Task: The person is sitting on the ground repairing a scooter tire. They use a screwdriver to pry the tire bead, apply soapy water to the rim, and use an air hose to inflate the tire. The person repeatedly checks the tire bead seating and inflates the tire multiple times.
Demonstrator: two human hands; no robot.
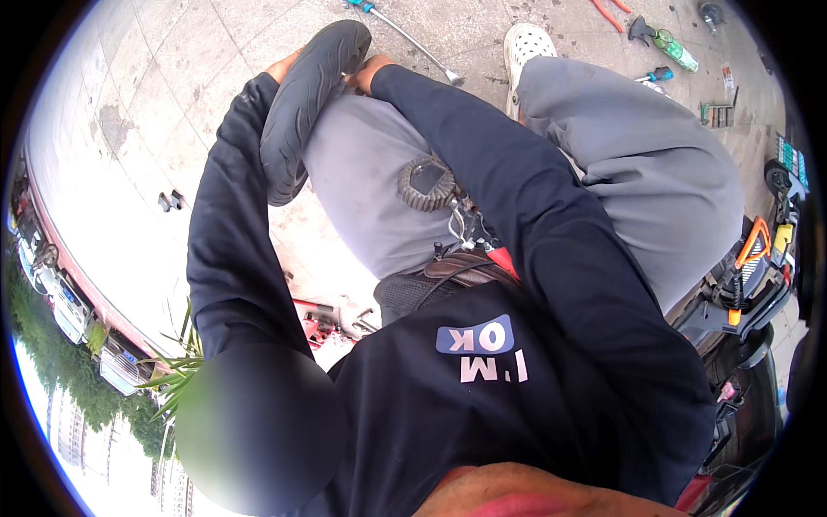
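Dark shirt is seen nearest. Beside the left leg, the tyre is flanked at its far end by left hand and right hand — their closure and hold cannot be told. It is best steadied against that leg.

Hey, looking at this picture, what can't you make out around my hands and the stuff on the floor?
In the head view:
- Left hand: mostly hidden behind the black tire, so its grip is unclear.
- Right hand: its fingertips, and anything they hold, are too small to tell at the tire's edge.
- Teal tool handle and red handles: both cut off by the top edge.
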